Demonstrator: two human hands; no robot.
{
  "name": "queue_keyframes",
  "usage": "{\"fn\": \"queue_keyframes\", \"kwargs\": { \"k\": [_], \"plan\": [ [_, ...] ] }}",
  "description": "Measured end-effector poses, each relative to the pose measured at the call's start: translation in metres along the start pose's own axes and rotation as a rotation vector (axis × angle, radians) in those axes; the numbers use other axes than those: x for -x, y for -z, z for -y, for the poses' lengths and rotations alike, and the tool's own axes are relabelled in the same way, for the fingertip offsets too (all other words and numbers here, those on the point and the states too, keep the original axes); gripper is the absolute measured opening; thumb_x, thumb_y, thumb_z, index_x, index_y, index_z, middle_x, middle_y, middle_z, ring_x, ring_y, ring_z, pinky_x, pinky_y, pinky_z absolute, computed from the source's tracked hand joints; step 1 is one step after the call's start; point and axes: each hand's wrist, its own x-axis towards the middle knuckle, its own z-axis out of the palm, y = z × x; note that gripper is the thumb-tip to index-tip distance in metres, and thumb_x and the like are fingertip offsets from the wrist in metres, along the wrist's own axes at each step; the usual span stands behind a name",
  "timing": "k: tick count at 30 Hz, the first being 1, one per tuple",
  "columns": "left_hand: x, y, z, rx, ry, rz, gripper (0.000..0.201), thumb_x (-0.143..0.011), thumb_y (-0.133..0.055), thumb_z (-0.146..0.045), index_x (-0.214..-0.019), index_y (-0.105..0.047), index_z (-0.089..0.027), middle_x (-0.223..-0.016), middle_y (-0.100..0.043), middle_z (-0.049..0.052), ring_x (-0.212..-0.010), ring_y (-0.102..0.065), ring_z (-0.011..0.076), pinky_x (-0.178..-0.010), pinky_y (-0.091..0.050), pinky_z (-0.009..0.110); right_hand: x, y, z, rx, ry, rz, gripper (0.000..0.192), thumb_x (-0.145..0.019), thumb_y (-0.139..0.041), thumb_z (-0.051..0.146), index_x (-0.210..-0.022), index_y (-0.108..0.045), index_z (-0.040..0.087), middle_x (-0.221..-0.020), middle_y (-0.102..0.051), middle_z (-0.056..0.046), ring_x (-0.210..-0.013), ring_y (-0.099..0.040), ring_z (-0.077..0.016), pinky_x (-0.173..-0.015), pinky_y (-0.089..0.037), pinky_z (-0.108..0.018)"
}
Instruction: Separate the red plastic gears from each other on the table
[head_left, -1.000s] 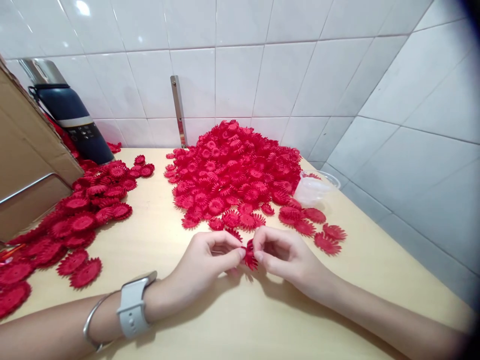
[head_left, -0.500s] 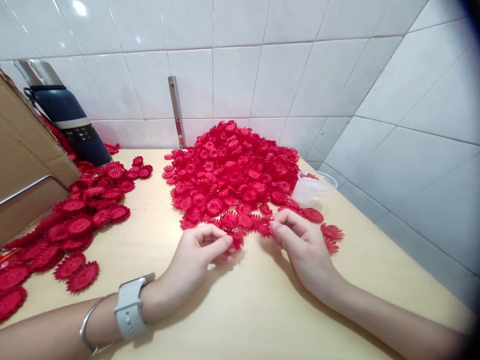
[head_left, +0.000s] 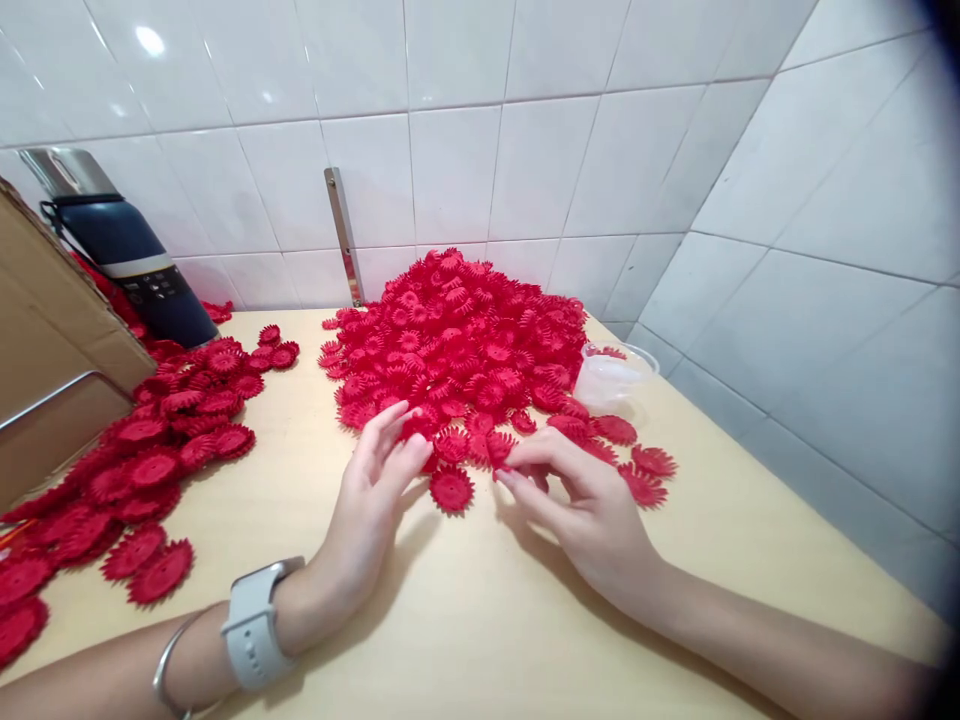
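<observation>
A tall heap of red fringed fabric discs (head_left: 465, 340), like small flowers, rises in the middle of the table. At its front left edge, my left hand (head_left: 373, 490) is open, thumb and fingers apart, with nothing visible between them. A single red disc (head_left: 451, 490) lies flat on the table just right of my left fingertips. My right hand (head_left: 585, 490) pinches another red disc (head_left: 499, 448) between thumb and forefinger, tilted up at the front of the heap. The other fingers of that hand are curled and partly hidden.
A clear plastic cup (head_left: 611, 378) lies right of the heap, with several loose discs in front. More discs (head_left: 156, 468) spread along the left, beside a cardboard box (head_left: 60, 350) and a dark blue bottle (head_left: 142, 250). A tiled wall (head_left: 465, 160) closes off the back.
My left hand has opened and drawn back left, and a disc now lies where its fingertips were. My right hand has moved slightly left with a disc in its pinch. The view has shifted a little.
</observation>
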Motion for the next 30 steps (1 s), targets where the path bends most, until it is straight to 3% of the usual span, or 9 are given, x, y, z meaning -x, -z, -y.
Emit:
{"fn": "queue_keyframes", "kwargs": {
  "k": [3,6,9,13,17,19,22,24,30],
  "plan": [
    [0.006,0.001,-0.001,-0.340,-0.135,0.135,0.035,-0.074,-0.059,-0.032,-0.108,-0.052,-0.033,-0.137,-0.029,-0.002,-0.126,-0.027,0.0219,-0.102,-0.026,0.038,0.001,0.000,0.002,0.111,0.264,0.018,0.013,-0.077,-0.050,0.007,-0.076,-0.056,0.018,-0.068,-0.053,-0.002,-0.066,-0.048,-0.0146,-0.059,-0.039,-0.028],
    [0.009,0.002,-0.001,-0.608,-0.216,0.177,0.019,-0.074,-0.059,-0.032,-0.093,-0.059,-0.031,-0.137,-0.027,-0.003,-0.127,-0.021,0.0215,-0.105,-0.019,0.039,0.002,-0.001,0.005,0.144,0.389,0.034,0.016,-0.076,-0.050,0.003,-0.079,-0.057,0.017,-0.070,-0.053,-0.004,-0.067,-0.047,-0.0152,-0.059,-0.041,-0.029],
    [0.007,0.004,0.000,-0.664,-0.235,0.197,0.010,-0.075,-0.057,-0.034,-0.078,-0.060,-0.025,-0.130,-0.036,0.001,-0.123,-0.028,0.0217,-0.103,-0.021,0.040,0.005,-0.001,0.006,0.170,0.435,0.059,0.016,-0.076,-0.052,0.003,-0.080,-0.058,0.017,-0.071,-0.052,-0.004,-0.067,-0.046,-0.0145,-0.056,-0.041,-0.027],
    [0.005,0.005,0.000,-0.659,-0.207,0.241,0.015,-0.077,-0.055,-0.031,-0.066,-0.059,-0.022,-0.123,-0.042,0.001,-0.118,-0.035,0.0209,-0.101,-0.024,0.038,0.007,-0.001,0.006,0.185,0.484,0.115,0.017,-0.076,-0.052,0.003,-0.083,-0.056,0.018,-0.074,-0.053,-0.004,-0.069,-0.046,-0.0141,-0.059,-0.041,-0.027],
    [0.006,0.005,0.000,-0.631,-0.191,0.261,0.017,-0.079,-0.052,-0.028,-0.066,-0.061,-0.022,-0.121,-0.044,0.001,-0.114,-0.040,0.0199,-0.098,-0.029,0.036,0.005,-0.001,0.009,0.164,0.281,0.039,0.021,-0.072,-0.057,0.015,-0.090,-0.048,0.017,-0.078,-0.052,-0.005,-0.072,-0.047,-0.0172,-0.062,-0.041,-0.031],
    [0.007,0.004,0.000,-0.635,-0.196,0.289,0.015,-0.079,-0.053,-0.027,-0.069,-0.063,-0.023,-0.119,-0.045,0.000,-0.113,-0.041,0.0194,-0.097,-0.030,0.035,0.003,0.000,0.010,0.169,0.162,0.109,0.021,-0.072,-0.056,0.019,-0.092,-0.048,0.017,-0.080,-0.053,-0.005,-0.073,-0.047,-0.0178,-0.062,-0.041,-0.032],
    [0.008,0.005,0.000,-0.658,-0.219,0.300,0.013,-0.079,-0.052,-0.025,-0.073,-0.064,-0.025,-0.116,-0.047,0.001,-0.113,-0.041,0.0186,-0.097,-0.031,0.033,0.000,-0.001,0.011,0.184,0.152,0.268,0.011,-0.079,-0.044,0.013,-0.083,-0.053,0.017,-0.074,-0.055,-0.004,-0.070,-0.048,-0.0168,-0.063,-0.040,-0.031],
    [0.007,0.005,0.001,-0.655,-0.239,0.274,0.010,-0.078,-0.053,-0.024,-0.077,-0.063,-0.025,-0.115,-0.047,0.001,-0.113,-0.041,0.0185,-0.096,-0.032,0.033,-0.002,0.000,0.010,0.176,0.175,0.322,0.020,-0.082,-0.037,0.010,-0.074,-0.054,0.017,-0.070,-0.056,-0.004,-0.069,-0.048,-0.0164,-0.063,-0.040,-0.030],
    [0.003,0.005,0.003,-0.650,-0.224,0.247,0.010,-0.077,-0.055,-0.027,-0.072,-0.061,-0.021,-0.110,-0.049,0.003,-0.109,-0.045,0.0193,-0.093,-0.034,0.033,-0.003,0.002,0.008,0.085,0.080,0.307,0.021,-0.084,-0.040,0.014,-0.071,-0.056,0.017,-0.071,-0.058,-0.003,-0.070,-0.051,-0.0149,-0.065,-0.041,-0.027]
  ]
}}
